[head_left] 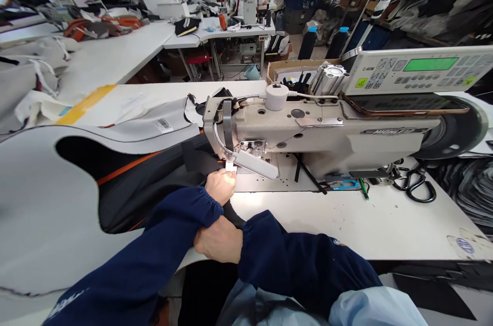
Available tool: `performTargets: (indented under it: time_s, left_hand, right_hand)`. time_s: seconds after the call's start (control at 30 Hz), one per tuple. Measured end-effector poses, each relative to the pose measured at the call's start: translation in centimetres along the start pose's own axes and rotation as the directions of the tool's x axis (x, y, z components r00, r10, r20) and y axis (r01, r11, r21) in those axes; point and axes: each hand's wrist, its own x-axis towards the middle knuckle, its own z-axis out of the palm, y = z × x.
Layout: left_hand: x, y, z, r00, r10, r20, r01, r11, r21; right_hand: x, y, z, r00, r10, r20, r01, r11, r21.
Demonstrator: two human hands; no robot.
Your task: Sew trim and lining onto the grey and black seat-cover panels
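Note:
My left hand (221, 185) is closed at the needle area of a sewing machine (285, 133), its fingers on a small white label (230, 166) under the lit head. Just below it, my right hand (220, 240) is curled against my left cuff, with its fingertips hidden. A large grey and black fabric piece (34, 177) with orange piping (129, 168) spreads to the left, its black part running in under the machine head. On its grey upper edge is a barcode sticker (164, 125). A grey lamp (257, 164) hangs beside the needle.
Black strips (308, 172), blue thread snips (344, 185), a green pen (363, 189) and black-handled scissors (419, 185) lie right of the needle. A phone (408, 103) rests on the machine, under the control panel (419, 69). More machines and fabric stand behind.

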Motion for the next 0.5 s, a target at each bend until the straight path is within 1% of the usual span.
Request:
performTargets:
  time_s: [0.1,0.27,0.43,0.5]
  left_hand:
    - [0.2,0.7,-0.3,0.996,-0.071,0.051,0.072,0.997,-0.013]
    - [0.2,1.0,-0.6,0.992,-0.1,0.083,0.102,0.995,-0.012]
    - [-0.8,1.1,-1.3,0.984,-0.111,0.14,0.11,0.994,0.009]
    - [-1.1,1.1,-1.5,0.979,-0.112,0.168,0.11,0.994,0.019]
  right_hand:
    - [-0.1,0.5,-0.2,0.999,0.022,-0.037,-0.021,0.999,0.028]
    - [-0.5,1.2,0.1,0.986,0.059,-0.157,-0.063,0.998,-0.026]
    - [-1.2,0.9,0.3,0.986,0.106,-0.129,-0.095,0.992,0.088]
    - [-1.4,0.7,0.3,0.982,0.129,-0.139,-0.114,0.987,0.112]
